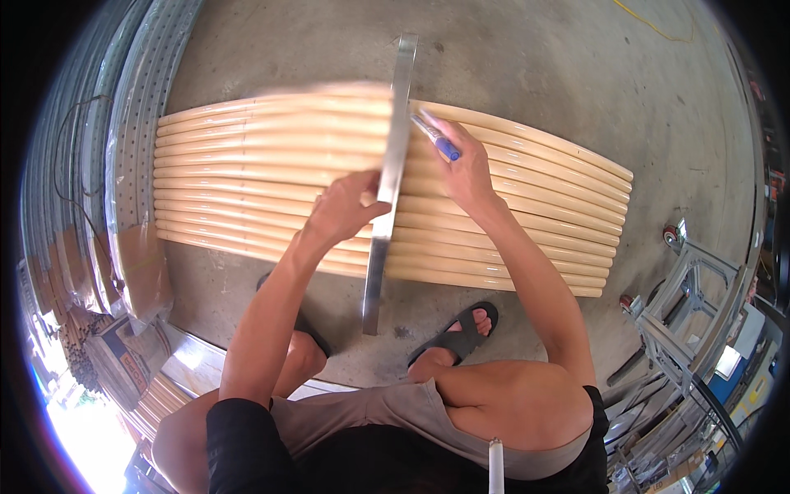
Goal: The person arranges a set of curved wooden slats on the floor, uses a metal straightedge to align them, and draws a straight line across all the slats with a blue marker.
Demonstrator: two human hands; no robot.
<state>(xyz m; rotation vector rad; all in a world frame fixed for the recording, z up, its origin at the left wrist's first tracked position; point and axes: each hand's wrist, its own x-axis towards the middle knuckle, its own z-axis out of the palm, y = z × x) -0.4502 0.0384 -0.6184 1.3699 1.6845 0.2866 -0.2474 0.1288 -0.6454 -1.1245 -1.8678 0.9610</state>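
Several cream-coloured round tubes (510, 156) lie side by side in a row on the floor before me. Across their middle rests a straight, shiny metal bar (379, 272), its two ends reaching past the row. My left hand (339, 212) grips the bar's left edge, thumb and fingers pressed against it. Between the fingers of my right hand (467, 169) is a marker pen (444, 146) with a blue end, its tip close to the bar's right edge near the far tubes. Blur hides whether the tip touches a tube.
Plastic-wrapped perforated metal profiles (136, 107) are stacked at the left. A grey metal frame on casters (687, 284) stands at the right. My sandalled foot (461, 333) is close to the near tubes. A lit cigarette (495, 465) shows at the lower edge. A yellow cord (650, 25) lies far right.
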